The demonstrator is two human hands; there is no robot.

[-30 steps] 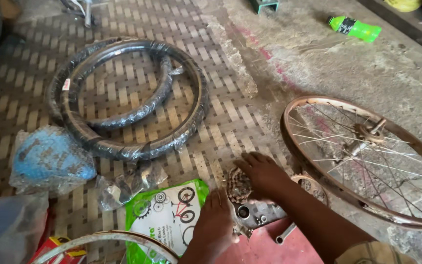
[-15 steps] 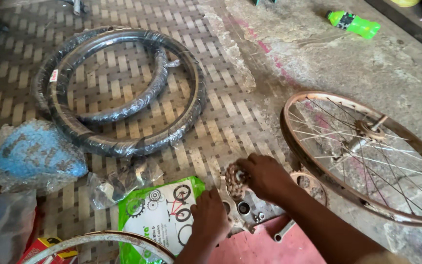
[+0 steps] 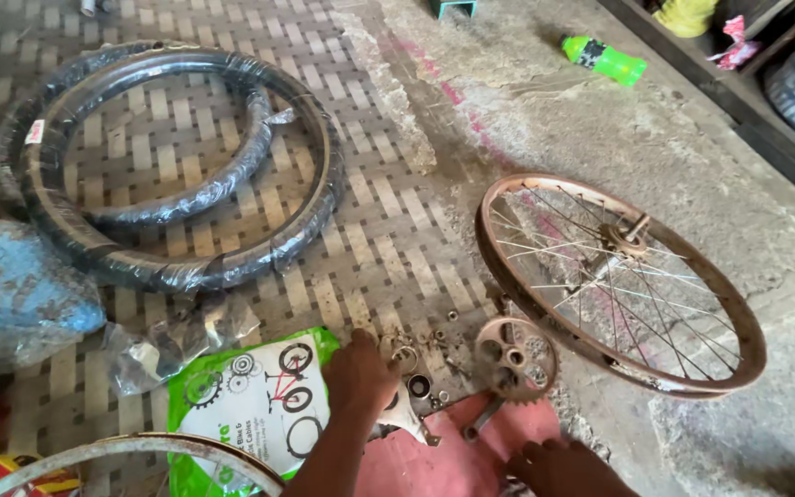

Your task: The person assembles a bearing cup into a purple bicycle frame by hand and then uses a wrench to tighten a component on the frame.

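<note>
Two hands are working low in view: your left hand (image 3: 358,375) is closing over small metal parts (image 3: 416,373) beside the chainring (image 3: 514,358); your right hand (image 3: 558,463) is resting, grip unclear, on red cloth (image 3: 443,456).

Left hand (image 3: 359,375) beside rusty sprocket (image 3: 514,358)

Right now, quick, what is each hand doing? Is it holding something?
Left hand: curled shut on a small white metal part beside the loose nuts.
Right hand: low at the picture's edge on the pink cloth; fingers half hidden, cannot tell.
</note>
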